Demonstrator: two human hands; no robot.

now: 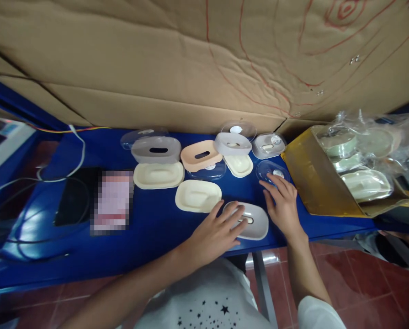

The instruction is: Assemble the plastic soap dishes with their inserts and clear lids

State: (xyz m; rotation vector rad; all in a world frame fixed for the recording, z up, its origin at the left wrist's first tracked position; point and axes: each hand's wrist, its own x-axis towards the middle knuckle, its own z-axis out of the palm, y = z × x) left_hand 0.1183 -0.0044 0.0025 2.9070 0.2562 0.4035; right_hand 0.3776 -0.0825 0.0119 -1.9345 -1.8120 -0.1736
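Observation:
My left hand (218,233) rests with spread fingers over the left side of a grey oval plastic dish (260,223) with a slot in its middle. To the right, my right hand (282,201) has its fingers stretched out at the near edge of a clear plastic lid (264,170) with a round white sticker. Whether the fingertips press on the lid or hover just above, I cannot tell. Just left of my left hand lies a cream oval tray (198,195). Neither hand grips anything.
Behind stand a grey slotted cover (156,149), a peach one (201,156), a pale one (233,143) and another dish (268,145). An open cardboard box (322,183) holds bagged pieces at right. Left are a dark pad (76,196), a blurred-out paper (112,201) and cables (82,153).

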